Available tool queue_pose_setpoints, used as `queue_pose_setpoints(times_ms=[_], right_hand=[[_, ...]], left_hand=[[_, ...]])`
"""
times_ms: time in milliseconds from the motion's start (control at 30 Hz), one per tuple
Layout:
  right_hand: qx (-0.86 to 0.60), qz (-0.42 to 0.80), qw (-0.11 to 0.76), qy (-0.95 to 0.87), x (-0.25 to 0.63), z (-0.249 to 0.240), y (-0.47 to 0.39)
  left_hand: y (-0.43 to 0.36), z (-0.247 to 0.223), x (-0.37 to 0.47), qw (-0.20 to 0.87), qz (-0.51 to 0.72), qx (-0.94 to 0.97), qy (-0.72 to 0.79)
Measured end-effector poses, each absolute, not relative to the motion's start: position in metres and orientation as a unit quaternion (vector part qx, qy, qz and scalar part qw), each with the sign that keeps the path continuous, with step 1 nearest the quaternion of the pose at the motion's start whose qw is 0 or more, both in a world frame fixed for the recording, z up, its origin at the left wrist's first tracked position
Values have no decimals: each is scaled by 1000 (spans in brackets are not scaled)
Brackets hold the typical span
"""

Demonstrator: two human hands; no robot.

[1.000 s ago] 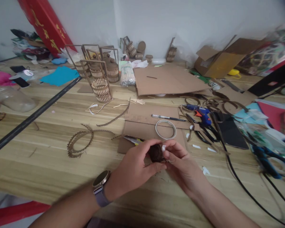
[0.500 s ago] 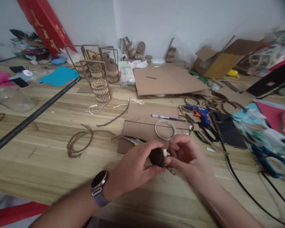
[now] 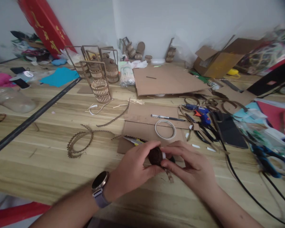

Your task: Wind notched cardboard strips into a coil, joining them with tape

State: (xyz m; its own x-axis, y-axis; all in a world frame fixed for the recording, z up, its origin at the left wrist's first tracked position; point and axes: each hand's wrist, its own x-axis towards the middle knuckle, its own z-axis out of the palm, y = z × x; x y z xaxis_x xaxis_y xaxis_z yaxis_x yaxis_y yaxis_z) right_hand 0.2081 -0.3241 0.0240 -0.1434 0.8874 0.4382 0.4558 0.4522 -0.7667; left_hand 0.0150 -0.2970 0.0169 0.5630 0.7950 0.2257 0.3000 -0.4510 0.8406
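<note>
A small dark brown round piece (image 3: 155, 155) is held between both hands near the table's front. My left hand (image 3: 135, 163), with a watch on the wrist, curls its thumb and fingers around the left side of it. My right hand (image 3: 191, 163) pinches its right side, where a bit of white shows. A brown strip end (image 3: 169, 176) hangs below the piece, between the hands. Just behind lie a white tape ring (image 3: 165, 120) and a partly covered cutter (image 3: 134, 141). A curled notched strip (image 3: 71, 144) rests on the left.
Small handled baskets (image 3: 101, 90) stand at the back left. A cardboard sheet (image 3: 168, 80) lies behind a pen (image 3: 167, 117). On the right are a blue glue gun (image 3: 204, 116), black-handled scissors (image 3: 210, 134), a phone (image 3: 230, 131), pliers (image 3: 263, 160) and a black cable (image 3: 239, 183).
My right hand's fingers have come down and leftward onto the round piece. The brown strip end now shows more below it. More small white pieces are visible beside the scissors.
</note>
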Motion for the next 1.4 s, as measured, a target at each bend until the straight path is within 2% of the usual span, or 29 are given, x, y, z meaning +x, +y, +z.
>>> queue_pose_setpoints(times_ms=[267,400,533,633,1400], right_hand=[[-472,287,462,-694,214,25,-322],[-561,234,478,-633,213,32,-326],[-589,200,406,-670,206,36,-330],[-588,174,392,-686,201,33,-332],[-570,125,383,-716,198,23,-333]], left_hand=[[-295,20,17,411,319,774,361],[-295,15,17,341,325,797,378],[-295,7,18,257,336,828,368],[-296,4,19,226,339,836,367],[-299,7,20,231,340,829,379]])
